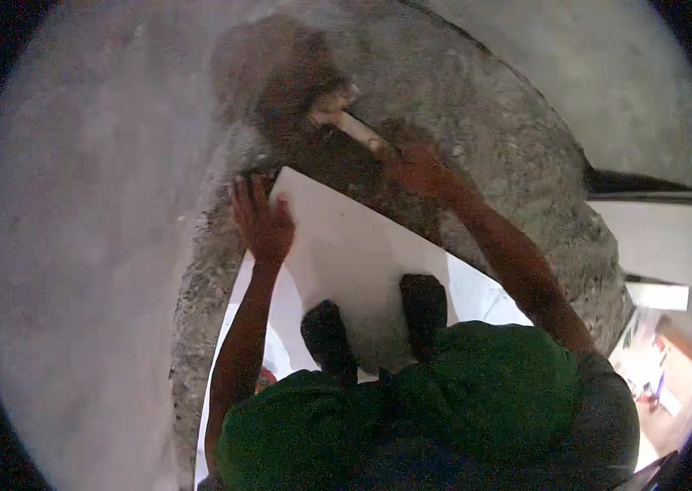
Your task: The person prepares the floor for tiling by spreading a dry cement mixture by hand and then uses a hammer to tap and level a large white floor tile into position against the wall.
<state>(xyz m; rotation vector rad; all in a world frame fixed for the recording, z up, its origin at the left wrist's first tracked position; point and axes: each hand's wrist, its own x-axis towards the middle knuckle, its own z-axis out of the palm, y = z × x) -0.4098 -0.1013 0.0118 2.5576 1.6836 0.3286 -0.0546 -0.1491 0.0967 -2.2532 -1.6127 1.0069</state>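
My left hand (264, 222) lies flat with its fingers spread, next to the far corner of a white flat panel (338, 237), its fingertips against the rough grey surface. My right hand (421, 169) is closed around the pale handle of a short tool (357, 128). The tool points away to the upper left, and its light-coloured head (331, 106) is at the rough cement surface (460, 90). Blur and dim light hide the exact kind of tool. A dark shadow (276, 69) falls beyond the head.
Below my green shirt, two dark shoes (424, 307) stand over the white panel. Smooth grey plaster (76, 245) rises on the left, with a rough strip along its edge. At right are a white ledge (657, 245) and a brightly lit area with several blurred items (661, 385).
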